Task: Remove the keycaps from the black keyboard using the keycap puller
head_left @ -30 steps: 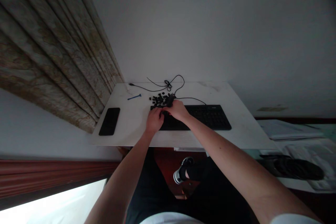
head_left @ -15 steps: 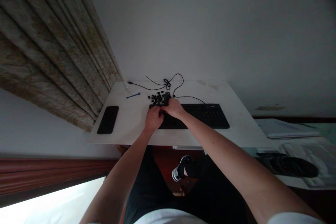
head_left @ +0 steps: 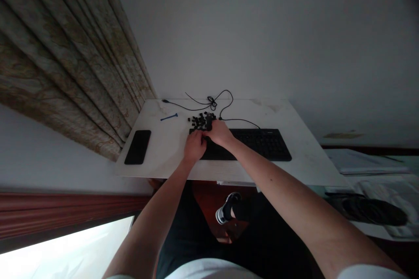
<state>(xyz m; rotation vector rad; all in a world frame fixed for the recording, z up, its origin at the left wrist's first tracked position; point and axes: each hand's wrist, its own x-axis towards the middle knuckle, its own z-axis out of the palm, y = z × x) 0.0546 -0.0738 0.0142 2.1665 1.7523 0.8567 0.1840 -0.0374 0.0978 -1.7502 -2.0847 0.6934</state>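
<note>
A black keyboard (head_left: 265, 144) lies on the white desk, its left part mostly under my hands. My left hand (head_left: 194, 146) is closed over the keyboard's left end, fingers bent, thumb toward the right hand. Close beside it, my right hand (head_left: 220, 133) is closed around a short dark object (head_left: 209, 121) that sticks up above the fingers; its kind is too dark to make out. Just behind the hands lies a pile of loose black keycaps (head_left: 198, 120). What the fingertips touch on the keys is hidden.
A blue stick-like tool (head_left: 169, 117) lies left of the keycaps. Nearer the left edge is a black phone (head_left: 138, 147). A black cable (head_left: 212, 103) runs along the back of the white desk (head_left: 307, 161). A curtain (head_left: 75, 61) hangs at left; papers (head_left: 366, 162) lie at right.
The whole view has shifted slightly, so the desk appears a little to the right. Both hands stay at the keyboard's left part, with hardly any movement against it.
</note>
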